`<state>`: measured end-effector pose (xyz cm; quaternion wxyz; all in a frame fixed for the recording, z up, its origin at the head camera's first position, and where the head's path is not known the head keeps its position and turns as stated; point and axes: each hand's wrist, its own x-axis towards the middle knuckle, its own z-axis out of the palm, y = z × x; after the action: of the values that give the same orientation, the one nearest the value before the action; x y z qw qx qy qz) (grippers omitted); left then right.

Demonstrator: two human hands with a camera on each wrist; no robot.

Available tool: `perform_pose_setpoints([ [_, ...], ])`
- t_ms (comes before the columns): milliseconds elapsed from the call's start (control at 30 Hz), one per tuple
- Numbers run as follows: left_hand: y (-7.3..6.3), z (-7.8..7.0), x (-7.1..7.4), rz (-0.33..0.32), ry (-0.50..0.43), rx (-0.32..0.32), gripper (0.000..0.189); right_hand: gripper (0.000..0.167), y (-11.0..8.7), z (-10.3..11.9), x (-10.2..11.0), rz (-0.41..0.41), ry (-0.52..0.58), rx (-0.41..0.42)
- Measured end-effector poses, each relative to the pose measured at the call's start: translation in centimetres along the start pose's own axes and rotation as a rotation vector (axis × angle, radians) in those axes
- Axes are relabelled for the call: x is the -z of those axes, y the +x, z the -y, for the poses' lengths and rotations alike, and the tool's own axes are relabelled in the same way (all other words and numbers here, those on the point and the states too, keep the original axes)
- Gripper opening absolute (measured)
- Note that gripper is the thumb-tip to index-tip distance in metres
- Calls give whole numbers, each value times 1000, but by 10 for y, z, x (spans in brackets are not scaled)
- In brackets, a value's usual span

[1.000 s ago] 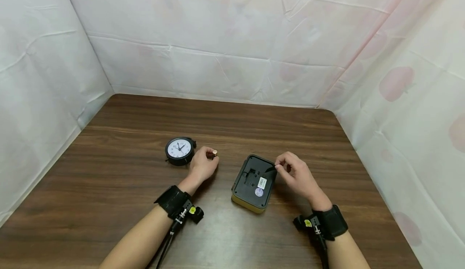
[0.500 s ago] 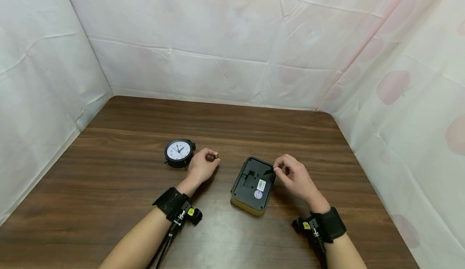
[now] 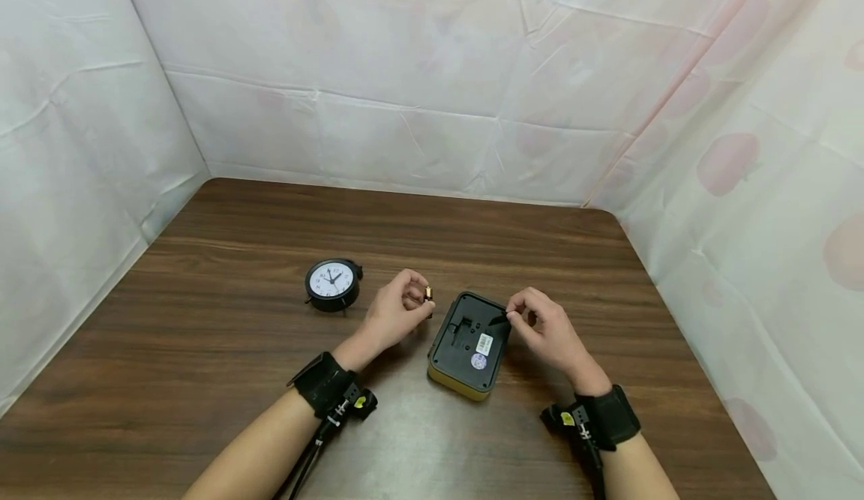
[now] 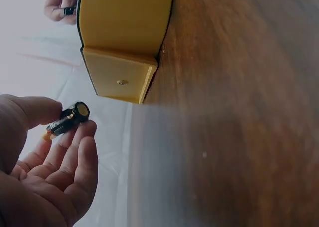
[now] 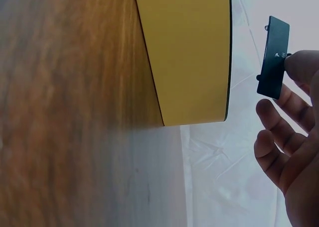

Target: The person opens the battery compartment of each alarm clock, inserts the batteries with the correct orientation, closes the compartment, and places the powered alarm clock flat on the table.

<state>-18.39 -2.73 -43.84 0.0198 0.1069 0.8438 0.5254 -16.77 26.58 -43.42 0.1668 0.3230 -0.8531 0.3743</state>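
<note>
- Two black wristbands are worn at the near side, on the left wrist and the right wrist, each fitted with a small camera marked in yellow; dark cables are seen trailing from the left one
- A black-and-yellow box is laid on the table between the two hands, its black back turned up and its yellow sides shown below; a small fitting is seen on one yellow face
- On that back are borne a white barcode label and, nearer, a round pale sticker; farther up, a recess is left uncovered
- By the right hand, a thin black cover with small tabs is pinched by its edge, held apart from the box, above its far right corner
- By the left hand, a small dark battery with a copper-coloured end is grasped between thumb and fingertips, held just left of the box and not touching it
- A round black clock with a white dial is placed left of the left hand, tilted back, its dial turned up
- The brown wooden table is backed and flanked by white curtains, faint pink fruit shapes being printed at the right
</note>
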Motion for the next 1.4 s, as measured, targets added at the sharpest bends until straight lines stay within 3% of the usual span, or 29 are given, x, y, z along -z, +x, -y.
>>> perform_pose_setpoints([
  [300, -1, -6, -9, 13, -23, -38, 25, 7, 1, 3, 0, 13, -1, -32],
  [733, -1, -14, -18, 58, -25, -158, 29, 6, 5, 6, -3, 35, -21, -44],
  [967, 1, -13, -20, 139, 29, -153, 25, 2, 6, 4, -7, 31, -34, -22],
  [1133, 4, -15, -22, 213, 70, -150, 24, 11, 5, 7, -7, 27, -69, -24],
  [1267, 4, -18, -23, 244, 103, -142, 24, 1, 4, 8, -7, 48, -87, -43],
  [1400, 4, -19, -23, 263, 153, -144, 24, 7, 3, 8, -8, 56, -96, -52],
])
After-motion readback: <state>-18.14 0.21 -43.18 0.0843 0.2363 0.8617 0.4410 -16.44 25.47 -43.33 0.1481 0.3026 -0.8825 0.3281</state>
